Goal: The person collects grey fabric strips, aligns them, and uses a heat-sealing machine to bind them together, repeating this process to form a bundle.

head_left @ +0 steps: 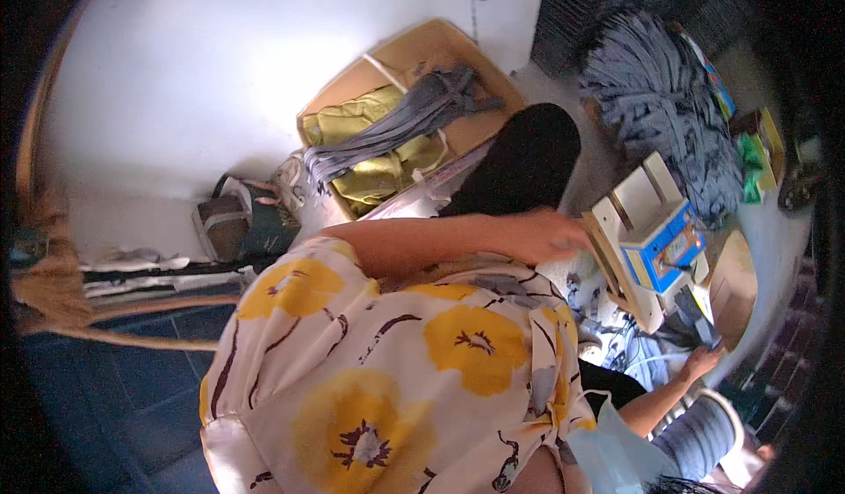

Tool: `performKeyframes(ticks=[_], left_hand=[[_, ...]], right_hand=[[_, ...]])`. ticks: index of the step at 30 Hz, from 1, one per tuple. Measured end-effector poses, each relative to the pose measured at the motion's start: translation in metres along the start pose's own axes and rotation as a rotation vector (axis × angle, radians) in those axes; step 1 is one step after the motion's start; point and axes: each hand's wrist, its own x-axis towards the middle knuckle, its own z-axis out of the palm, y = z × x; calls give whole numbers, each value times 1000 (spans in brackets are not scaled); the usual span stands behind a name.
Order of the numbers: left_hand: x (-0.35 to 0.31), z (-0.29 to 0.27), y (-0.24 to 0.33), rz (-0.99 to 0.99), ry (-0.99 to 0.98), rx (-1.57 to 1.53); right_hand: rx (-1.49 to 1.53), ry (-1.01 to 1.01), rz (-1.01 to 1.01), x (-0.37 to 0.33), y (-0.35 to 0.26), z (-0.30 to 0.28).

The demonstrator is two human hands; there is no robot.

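My left hand reaches across to the near edge of a small bench-mounted device, made of cream boards with a blue box on it. Its fingers are blurred, and I cannot make out whether they touch the board or hold anything. On the device's far side, my right hand is closed on the end of a dark grey fabric strip. That strip runs up toward the blue box. Below my right forearm stands a large spool wound with dark blue-grey material.
A large heap of grey strips lies beyond the device. An open cardboard box holds yellow-green bundles and a hank of grey strips. A curved cardboard piece stands at the right. A brown broom is at the left.
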Motion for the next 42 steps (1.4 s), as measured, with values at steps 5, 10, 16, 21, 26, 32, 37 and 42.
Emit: performKeyframes(ticks=[5, 10, 16, 21, 26, 32, 37, 42], left_hand=[[57, 141, -75, -49, -1034, 387], [73, 217, -126, -257, -1313, 377], [64, 218, -132, -426, -1390, 374], [59, 223, -133, -487, -1451, 311], [58, 226, -125, -515, -1470, 265], [62, 231, -127, -495, -1426, 267], [67, 224, -135, -501, -1306, 229], [89, 201, -116, -503, -1118, -21]], right_hand=[[166, -52, 120, 14, -38, -18], [83, -30, 273, 15, -25, -34], [147, 152, 166, 18, -73, -45], [147, 51, 226, 23, -59, -29], [302, 131, 235, 32, -60, -24], [321, 148, 216, 38, -40, -10], [350, 128, 275, 38, -66, -35], [498, 193, 343, 21, -75, -61]])
